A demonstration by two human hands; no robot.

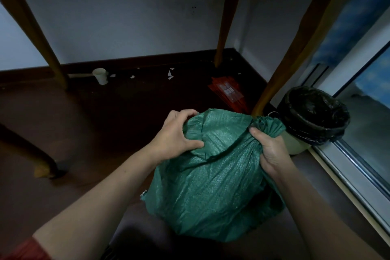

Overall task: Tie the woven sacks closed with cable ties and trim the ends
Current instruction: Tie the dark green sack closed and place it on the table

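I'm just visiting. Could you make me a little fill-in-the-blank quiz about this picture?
The woven sack is ___ in colour.
Of left hand and right hand, the one gripping its gathered neck is the ___.
The bin beside the sack has a ___ liner.
Missing words: green; right; black.

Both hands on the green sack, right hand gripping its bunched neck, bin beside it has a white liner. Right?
No. The bin has a black liner, not white; the head view shows it. The rest holds: left hand on the green sack, right hand gripping its bunched neck.
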